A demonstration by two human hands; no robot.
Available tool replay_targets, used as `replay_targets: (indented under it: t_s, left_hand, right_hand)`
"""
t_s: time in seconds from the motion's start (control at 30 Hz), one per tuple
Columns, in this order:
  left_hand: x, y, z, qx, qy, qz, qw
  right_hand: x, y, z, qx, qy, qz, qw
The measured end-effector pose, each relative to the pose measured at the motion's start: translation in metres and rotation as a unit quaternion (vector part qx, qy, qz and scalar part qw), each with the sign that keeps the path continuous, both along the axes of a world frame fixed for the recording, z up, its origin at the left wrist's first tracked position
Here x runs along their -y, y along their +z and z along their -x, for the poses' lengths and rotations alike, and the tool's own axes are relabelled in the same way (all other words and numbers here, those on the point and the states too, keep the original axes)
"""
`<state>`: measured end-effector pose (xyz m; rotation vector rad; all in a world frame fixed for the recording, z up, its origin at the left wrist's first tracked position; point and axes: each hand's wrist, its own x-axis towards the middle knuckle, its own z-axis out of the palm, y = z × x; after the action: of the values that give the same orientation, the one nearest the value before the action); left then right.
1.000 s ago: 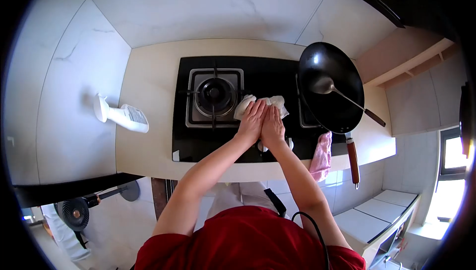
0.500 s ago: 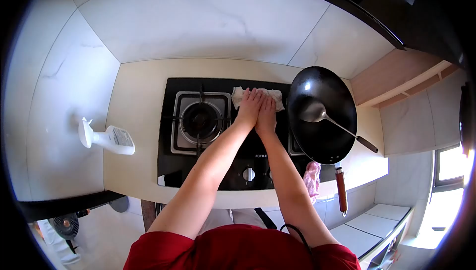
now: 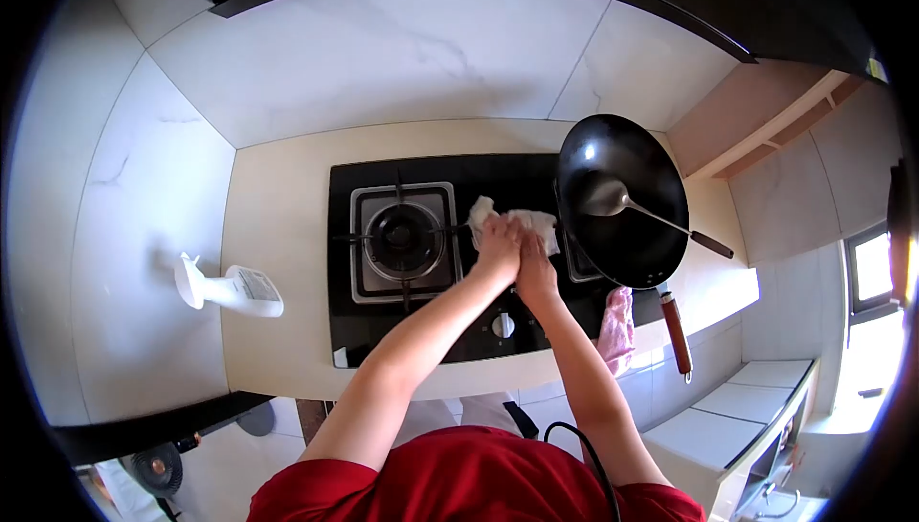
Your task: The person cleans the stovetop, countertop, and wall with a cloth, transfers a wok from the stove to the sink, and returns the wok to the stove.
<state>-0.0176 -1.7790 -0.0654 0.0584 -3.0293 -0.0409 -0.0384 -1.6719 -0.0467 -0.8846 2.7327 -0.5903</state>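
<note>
Hands (image 3: 499, 252) flat atop whitish cloth (image 3: 540, 226)

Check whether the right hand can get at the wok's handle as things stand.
Probably yes: the wok's handle juts out toward the person, and the pink cloth lies beside it, not over it. The right hand would likely first have to leave the white cloth it rests on.
</note>
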Motion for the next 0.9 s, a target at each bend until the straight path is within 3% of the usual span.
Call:
replay_targets:
  t_s: [0.13, 0.2, 0.23, 0.27, 0.33, 0.4, 0.43, 0.53, 0.6, 0.73, 0.87, 0.9]
  left_hand:
    - [-0.023, 0.017, -0.045, 0.073, -0.103, -0.015, 0.992]
    - [-0.028, 0.007, -0.061, 0.069, -0.129, -0.050, 0.988]
    - [-0.027, 0.006, -0.067, 0.019, -0.122, -0.066, 0.990]
    - [-0.023, 0.004, -0.067, 0.036, -0.132, -0.097, 0.986]
    - [-0.013, -0.003, -0.059, 0.042, -0.156, -0.147, 0.976]
    - [-0.005, -0.007, -0.041, 0.041, -0.139, -0.159, 0.977]
    - [-0.003, -0.008, -0.030, 0.027, -0.120, -0.161, 0.979]
    - [0.006, -0.005, 0.009, 0.007, -0.095, -0.118, 0.988]
    - [0.015, -0.015, 0.034, -0.012, -0.103, -0.138, 0.985]
    - [0.021, -0.022, 0.038, -0.072, -0.124, -0.106, 0.984]
    - [0.013, -0.019, 0.017, -0.055, -0.123, -0.084, 0.987]
    - [0.014, -0.015, 0.010, -0.036, -0.136, -0.077, 0.987]
  right_hand:
    - [-0.036, -0.008, -0.052, -0.029, 0.011, -0.096, 0.995]
    - [-0.040, -0.002, -0.076, -0.007, -0.012, -0.127, 0.992]
    - [-0.040, -0.002, -0.084, -0.066, 0.009, -0.142, 0.988]
    - [-0.040, -0.013, -0.087, -0.055, -0.019, -0.074, 0.996]
    - [-0.021, 0.000, -0.081, -0.110, 0.022, -0.167, 0.980]
    - [-0.005, 0.003, -0.060, -0.094, 0.002, -0.138, 0.986]
    - [0.002, -0.004, -0.046, -0.167, 0.013, -0.115, 0.979]
    - [0.006, -0.029, -0.008, -0.140, -0.046, -0.063, 0.987]
    - [0.017, -0.043, 0.019, -0.247, -0.010, -0.255, 0.935]
    - [0.029, -0.032, 0.011, -0.220, -0.118, -0.123, 0.961]
    - [0.007, -0.025, -0.009, -0.209, -0.065, -0.108, 0.970]
    - [0.007, -0.008, -0.024, -0.132, -0.085, -0.082, 0.984]
